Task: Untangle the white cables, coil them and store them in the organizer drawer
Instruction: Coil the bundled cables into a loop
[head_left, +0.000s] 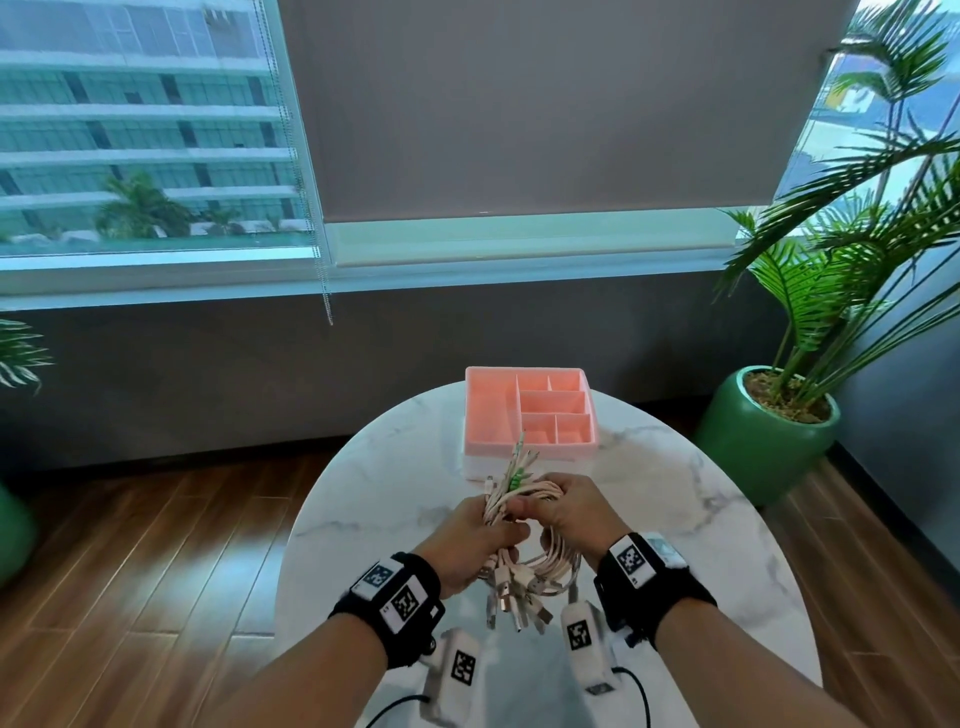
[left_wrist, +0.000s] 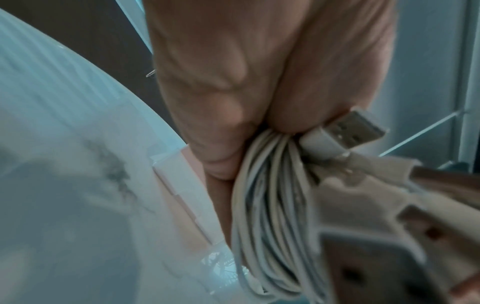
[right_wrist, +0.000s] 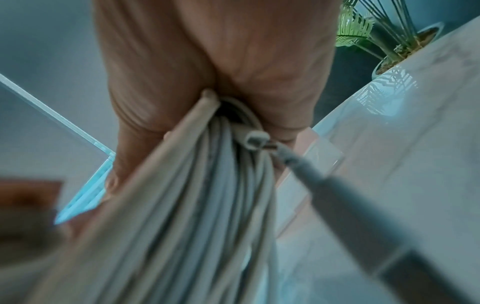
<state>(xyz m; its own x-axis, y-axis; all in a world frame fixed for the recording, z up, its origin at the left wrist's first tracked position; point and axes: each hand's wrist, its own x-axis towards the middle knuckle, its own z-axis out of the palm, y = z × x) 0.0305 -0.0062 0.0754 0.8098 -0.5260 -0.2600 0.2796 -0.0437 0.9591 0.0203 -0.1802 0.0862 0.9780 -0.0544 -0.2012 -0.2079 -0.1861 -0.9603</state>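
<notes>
gripping the bunch of white cables (head_left: 524, 525) between them above the desk (head_left: 675, 499), the left hand (head_left: 467, 540) and right hand (head_left: 576, 512) each close around strands, with the pink organizer (head_left: 530, 410) just beyond the hands. pulling apart could tighten the tangle; loose plugs dangling below the hands may snag. fingertips and the knots themselves are hidden, and both wrist views blur nearby.

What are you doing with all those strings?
They are white cables, bunched in a tangle. The left hand and the right hand both grip the bundle above the marble table. The plugs dangle below. The pink organizer sits just behind, and no cable is in it yet.
</notes>
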